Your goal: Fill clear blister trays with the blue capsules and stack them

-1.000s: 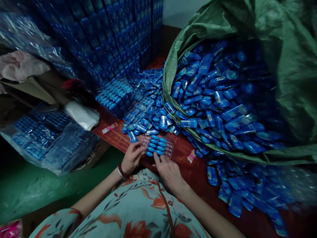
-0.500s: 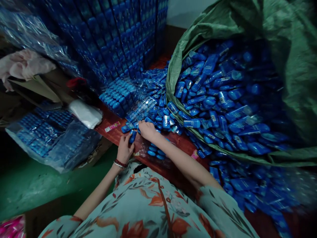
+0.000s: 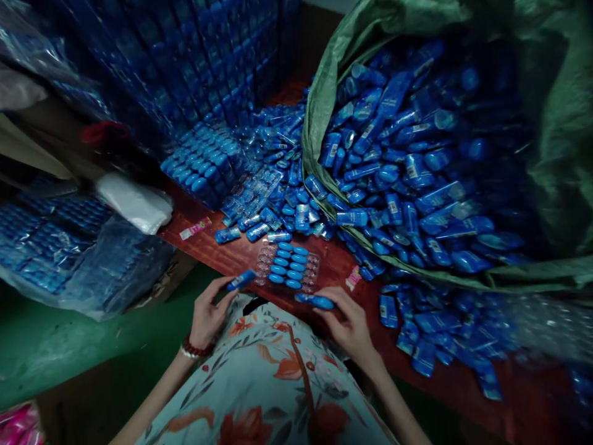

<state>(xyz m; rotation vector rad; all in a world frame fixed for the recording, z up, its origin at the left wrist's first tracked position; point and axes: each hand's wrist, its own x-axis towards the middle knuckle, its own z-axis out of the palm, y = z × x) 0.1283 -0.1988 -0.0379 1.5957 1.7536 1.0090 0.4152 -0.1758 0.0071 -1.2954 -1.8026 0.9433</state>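
Note:
My left hand (image 3: pixel 210 312) pinches a small blue bottle (image 3: pixel 241 280) at the table's near edge, left of a clear plastic tray (image 3: pixel 311 274). Two columns of blue bottles (image 3: pixel 295 267) stand in the middle of that tray, with bare pockets on either side. Right of and nearer than the tray, my right hand (image 3: pixel 345 318) grips another blue bottle (image 3: pixel 315 301), held lying sideways. Just beyond the tray, several loose blue bottles (image 3: pixel 257 232) lie on the red table (image 3: pixel 215 252).
A green sack (image 3: pixel 319 117) full of blue bottles lies open at right. Packed bottles (image 3: pixel 201 157) and tall wrapped stacks (image 3: pixel 185 68) stand at back left. White plastic (image 3: pixel 136 201) rests at the table's left edge. A bagged pack (image 3: pixel 74 247) sits lower left.
My right hand has moved from the loose bottles back toward my body, now with a bottle. My left hand has shifted left and down with its bottle. The tray is now uncovered; the view has shifted.

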